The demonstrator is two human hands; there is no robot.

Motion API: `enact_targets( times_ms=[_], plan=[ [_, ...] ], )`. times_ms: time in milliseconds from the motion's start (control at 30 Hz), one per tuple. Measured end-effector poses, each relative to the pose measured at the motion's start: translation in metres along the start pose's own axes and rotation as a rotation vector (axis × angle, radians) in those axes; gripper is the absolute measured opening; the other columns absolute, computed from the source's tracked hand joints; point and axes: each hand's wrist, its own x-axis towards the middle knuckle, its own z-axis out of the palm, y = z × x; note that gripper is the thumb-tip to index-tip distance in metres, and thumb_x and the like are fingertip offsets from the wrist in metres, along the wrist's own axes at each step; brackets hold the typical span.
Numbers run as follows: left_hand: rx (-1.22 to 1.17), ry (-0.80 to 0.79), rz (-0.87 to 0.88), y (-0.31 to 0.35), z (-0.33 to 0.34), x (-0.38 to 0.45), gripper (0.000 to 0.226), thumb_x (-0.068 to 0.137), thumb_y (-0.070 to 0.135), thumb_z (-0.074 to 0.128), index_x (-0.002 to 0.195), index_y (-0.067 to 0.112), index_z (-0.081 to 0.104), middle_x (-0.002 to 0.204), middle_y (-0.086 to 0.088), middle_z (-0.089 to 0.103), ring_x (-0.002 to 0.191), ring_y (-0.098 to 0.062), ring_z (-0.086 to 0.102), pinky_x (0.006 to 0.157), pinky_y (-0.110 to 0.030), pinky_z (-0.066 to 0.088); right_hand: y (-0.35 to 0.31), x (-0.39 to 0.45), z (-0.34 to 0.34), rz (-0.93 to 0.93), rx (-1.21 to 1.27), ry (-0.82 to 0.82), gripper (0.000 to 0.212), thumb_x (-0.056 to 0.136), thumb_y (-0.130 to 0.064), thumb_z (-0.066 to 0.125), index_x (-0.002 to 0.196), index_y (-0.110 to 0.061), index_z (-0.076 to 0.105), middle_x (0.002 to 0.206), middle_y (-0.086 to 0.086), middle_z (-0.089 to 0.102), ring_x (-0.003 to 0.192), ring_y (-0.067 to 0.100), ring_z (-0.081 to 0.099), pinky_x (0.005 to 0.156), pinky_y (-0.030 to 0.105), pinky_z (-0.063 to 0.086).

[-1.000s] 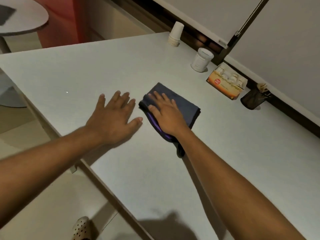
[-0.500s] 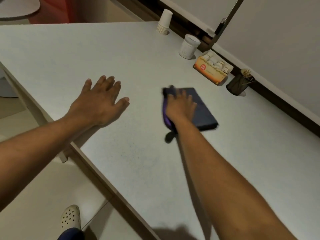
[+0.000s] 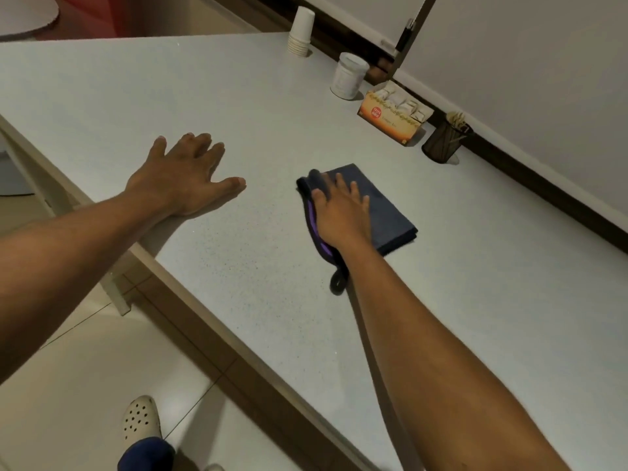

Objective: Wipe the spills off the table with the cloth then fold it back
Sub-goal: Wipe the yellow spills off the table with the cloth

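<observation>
We are pressing the right hand (image 3: 341, 212), open and flat, on the folded cloth (image 3: 377, 212) mid-tabletop (image 3: 238, 96). Left hand (image 3: 183, 175) is bracing, spread, empty, near the edge. No spills showing; best keeping even pressure and overlapping passes.

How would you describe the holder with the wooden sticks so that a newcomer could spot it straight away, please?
Follow the white table's far edge along the wall, where four items stand in a row. Past the paper cup stack, white jar and tea box, the stick holder comes last. It alone is dark, with thin wooden sticks poking out of its top.
</observation>
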Motion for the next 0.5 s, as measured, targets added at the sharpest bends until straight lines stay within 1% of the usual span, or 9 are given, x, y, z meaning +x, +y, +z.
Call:
enact_targets(
  times_ms=[67,133,200,233,300,333,400,500],
  plan=[
    [-0.011,-0.003,0.000,0.000,-0.003,-0.003,0.115,0.083,0.096,0.005,0.171,0.024,0.015,0.181,-0.006,0.010,0.167,-0.023,0.007,0.133,-0.060,0.004,-0.011,-0.026,0.004,-0.144,0.036,-0.047,0.056,0.113,-0.046,0.023,0.167,-0.032,0.022,0.177,0.000,0.014,0.163,0.027,0.006,0.131,0.051,-0.001],
    [-0.011,-0.009,0.007,-0.002,-0.004,-0.004,0.116,0.081,0.097,0.003,0.171,0.024,0.012,0.182,-0.006,0.008,0.168,-0.023,0.006,0.133,-0.059,0.005,-0.009,-0.064,0.005,-0.280,0.063,-0.081,0.054,0.113,-0.046,0.026,0.166,-0.035,0.024,0.176,-0.006,0.014,0.164,0.020,0.004,0.132,0.047,-0.001],
    [-0.009,-0.009,0.008,-0.003,-0.003,-0.004,0.117,0.080,0.096,0.001,0.172,0.024,0.011,0.182,-0.006,0.007,0.168,-0.023,0.006,0.133,-0.058,0.005,0.005,-0.104,0.003,-0.366,0.080,-0.103,0.054,0.112,-0.049,0.025,0.165,-0.039,0.025,0.176,-0.013,0.014,0.163,0.012,0.002,0.131,0.039,-0.003],
    [-0.011,-0.003,0.008,-0.004,-0.002,-0.003,0.116,0.081,0.096,0.001,0.172,0.024,0.012,0.182,-0.006,0.007,0.168,-0.023,0.006,0.133,-0.058,0.005,0.016,-0.120,0.001,-0.379,0.086,-0.110,0.054,0.111,-0.052,0.022,0.164,-0.042,0.025,0.175,-0.017,0.013,0.162,0.007,0.001,0.131,0.035,-0.004],
    [-0.017,0.013,0.016,-0.005,0.000,-0.001,0.115,0.082,0.095,0.001,0.171,0.023,0.014,0.182,-0.006,0.008,0.168,-0.023,0.007,0.133,-0.057,0.006,0.048,-0.137,-0.007,-0.334,0.097,-0.108,0.054,0.110,-0.057,0.019,0.163,-0.046,0.027,0.174,-0.023,0.013,0.161,0.000,0.000,0.130,0.029,-0.004],
    [-0.017,0.018,0.019,-0.005,0.001,-0.001,0.115,0.083,0.095,0.001,0.171,0.023,0.014,0.182,-0.006,0.008,0.168,-0.023,0.007,0.133,-0.057,0.006,0.064,-0.139,-0.013,-0.291,0.098,-0.099,0.053,0.110,-0.056,0.021,0.161,-0.048,0.028,0.173,-0.023,0.014,0.161,-0.001,0.001,0.130,0.030,-0.003],
    [-0.012,0.029,0.018,-0.006,0.004,0.000,0.113,0.085,0.093,0.002,0.171,0.022,0.015,0.182,-0.006,0.007,0.168,-0.023,0.006,0.133,-0.057,0.006,0.098,-0.128,-0.026,-0.189,0.103,-0.068,0.050,0.108,-0.051,0.027,0.158,-0.049,0.028,0.172,-0.021,0.017,0.161,0.004,0.004,0.132,0.036,0.001],
    [-0.008,0.046,0.010,-0.006,0.007,0.003,0.112,0.085,0.093,0.001,0.171,0.022,0.016,0.182,-0.006,0.008,0.168,-0.022,0.005,0.133,-0.058,0.006,0.146,-0.087,-0.041,-0.029,0.102,-0.003,0.047,0.107,-0.047,0.027,0.155,-0.046,0.026,0.172,-0.010,0.020,0.162,0.016,0.011,0.132,0.045,0.003]
  ],
)
